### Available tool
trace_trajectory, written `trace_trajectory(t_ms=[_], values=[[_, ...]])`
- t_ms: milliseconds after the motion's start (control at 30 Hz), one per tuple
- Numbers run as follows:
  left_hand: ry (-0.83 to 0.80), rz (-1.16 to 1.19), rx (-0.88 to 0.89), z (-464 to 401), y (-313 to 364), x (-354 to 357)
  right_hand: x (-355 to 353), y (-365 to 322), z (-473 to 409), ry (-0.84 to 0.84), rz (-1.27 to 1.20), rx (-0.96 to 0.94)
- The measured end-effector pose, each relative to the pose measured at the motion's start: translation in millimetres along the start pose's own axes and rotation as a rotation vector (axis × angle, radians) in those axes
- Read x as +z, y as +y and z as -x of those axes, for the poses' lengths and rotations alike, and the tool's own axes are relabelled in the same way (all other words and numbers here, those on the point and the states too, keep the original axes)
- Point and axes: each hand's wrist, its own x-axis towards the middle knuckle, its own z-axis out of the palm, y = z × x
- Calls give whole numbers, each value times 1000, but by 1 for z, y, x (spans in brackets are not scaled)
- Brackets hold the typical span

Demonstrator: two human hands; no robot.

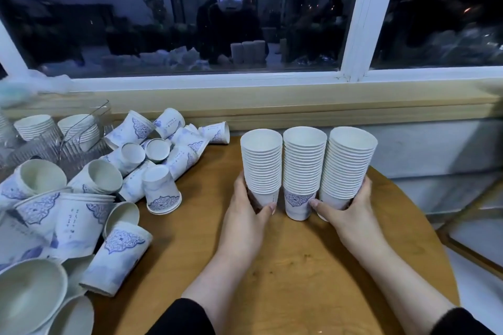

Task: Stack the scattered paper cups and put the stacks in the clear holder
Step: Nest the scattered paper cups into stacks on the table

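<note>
Three tall stacks of white paper cups stand side by side on the round wooden table [299,253]. My left hand [245,212] grips the base of the left stack [261,163]. My right hand [345,212] grips the base of the right stack [348,163], its thumb touching the middle stack [302,168], which stands between them. Several loose blue-patterned cups [130,171] lie scattered in a heap at the left. The clear ribbed holder [54,149] sits at the far left with two cup stacks [35,126] in it.
A wooden window sill [299,106] and a dark window run behind the table. Large loose cups [30,296] crowd the near left corner. The table's right edge drops off to a floor with a framed glass piece [473,236].
</note>
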Motion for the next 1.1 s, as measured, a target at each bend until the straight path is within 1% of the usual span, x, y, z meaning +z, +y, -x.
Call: trace_trajectory(t_ms=[633,933,1100], values=[[113,-36,32,-93,-27,11,44,16,-90,-23,15,-70],[108,-60,41,-133,-29,20,59,24,-138,-40,35,-76],[107,-79,46,-148,-34,26,61,29,-148,-51,56,-84]])
